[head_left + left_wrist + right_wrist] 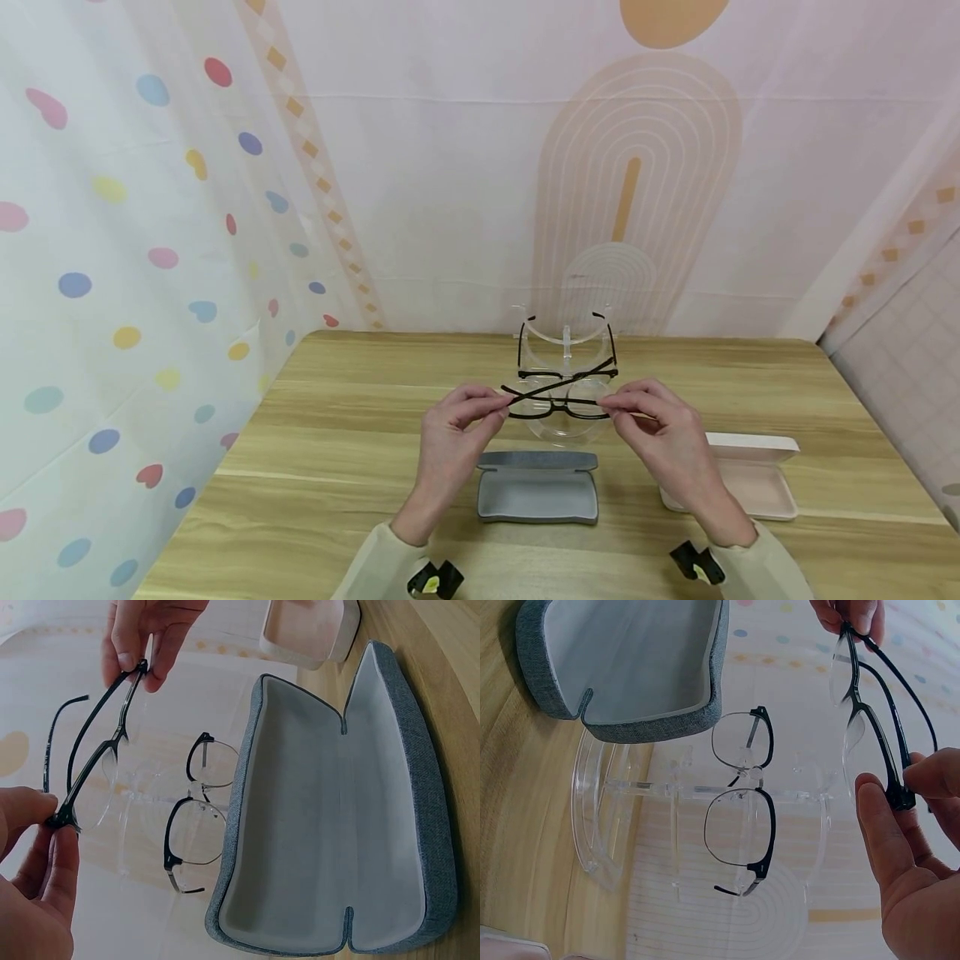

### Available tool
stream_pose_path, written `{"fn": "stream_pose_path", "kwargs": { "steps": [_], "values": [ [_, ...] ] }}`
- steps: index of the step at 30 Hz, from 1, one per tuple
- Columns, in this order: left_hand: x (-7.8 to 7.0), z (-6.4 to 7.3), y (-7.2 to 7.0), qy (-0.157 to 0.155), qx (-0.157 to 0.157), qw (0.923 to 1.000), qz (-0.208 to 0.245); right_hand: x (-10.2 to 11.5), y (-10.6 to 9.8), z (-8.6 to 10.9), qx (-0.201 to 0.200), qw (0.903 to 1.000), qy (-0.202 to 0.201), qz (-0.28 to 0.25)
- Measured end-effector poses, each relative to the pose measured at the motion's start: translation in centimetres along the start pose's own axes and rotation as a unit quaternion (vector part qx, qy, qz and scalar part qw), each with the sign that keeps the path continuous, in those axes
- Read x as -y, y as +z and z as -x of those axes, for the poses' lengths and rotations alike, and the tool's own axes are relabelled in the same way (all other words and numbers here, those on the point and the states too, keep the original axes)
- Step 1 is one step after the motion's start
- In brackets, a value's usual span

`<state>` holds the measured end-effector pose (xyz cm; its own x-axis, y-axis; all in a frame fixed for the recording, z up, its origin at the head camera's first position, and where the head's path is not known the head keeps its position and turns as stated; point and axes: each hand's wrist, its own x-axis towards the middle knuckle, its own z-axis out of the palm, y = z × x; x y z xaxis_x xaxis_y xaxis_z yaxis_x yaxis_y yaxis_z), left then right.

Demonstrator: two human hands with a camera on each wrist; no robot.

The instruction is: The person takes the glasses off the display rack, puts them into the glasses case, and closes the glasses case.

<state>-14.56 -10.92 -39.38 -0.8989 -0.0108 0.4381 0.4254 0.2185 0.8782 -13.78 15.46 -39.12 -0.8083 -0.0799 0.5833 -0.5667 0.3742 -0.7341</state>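
Both hands hold one pair of black-framed eyeglasses in the air. My left hand pinches one front corner near the hinge between thumb and fingers. At the opposite corner, my right hand pinches the frame the same way. The temples are folded partly inward and cross each other in the head view. A second pair of dark-rimmed eyeglasses rests on a clear display stand behind the held pair. Below the hands, a grey eyeglass case lies with its lid raised, showing a bare pale lining.
A whitish-pink case, also with its lid raised, lies by the right forearm and is partly hidden by it. The wooden table meets a patterned curtain at the back and on the left.
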Motion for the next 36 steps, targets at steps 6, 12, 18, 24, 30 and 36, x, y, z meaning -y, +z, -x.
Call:
{"fn": "stream_pose_path", "kwargs": {
  "steps": [6, 12, 18, 24, 30, 36],
  "values": [
    [0.0, 0.1, -0.1, 0.000, 0.004, 1.0000, -0.009, 0.0, 0.0, 0.0, -0.001, 1.0000, -0.007, 0.004],
    [0.0, 0.1, -0.1, 0.002, 0.003, 0.9999, -0.015, 0.1, 0.1, -0.1, 0.002, 1.0000, -0.001, 0.003],
    [0.0, 0.1, -0.2, 0.001, 0.006, 0.9997, -0.025, 0.1, 0.1, -0.1, 0.003, 1.0000, 0.003, 0.004],
    [-0.1, 0.2, -0.4, -0.013, 0.016, 0.9994, -0.027, 0.0, 0.1, 0.1, 0.014, 0.9997, 0.018, 0.000],
    [0.1, 0.4, -0.7, -0.034, 0.032, 0.9988, -0.012, -0.2, -0.1, 0.4, 0.034, 0.9987, 0.039, -0.005],
    [0.5, 0.7, -1.1, -0.050, 0.039, 0.9978, 0.016, -0.1, -0.3, 0.5, 0.053, 0.9959, 0.073, -0.011]
  ]
}}
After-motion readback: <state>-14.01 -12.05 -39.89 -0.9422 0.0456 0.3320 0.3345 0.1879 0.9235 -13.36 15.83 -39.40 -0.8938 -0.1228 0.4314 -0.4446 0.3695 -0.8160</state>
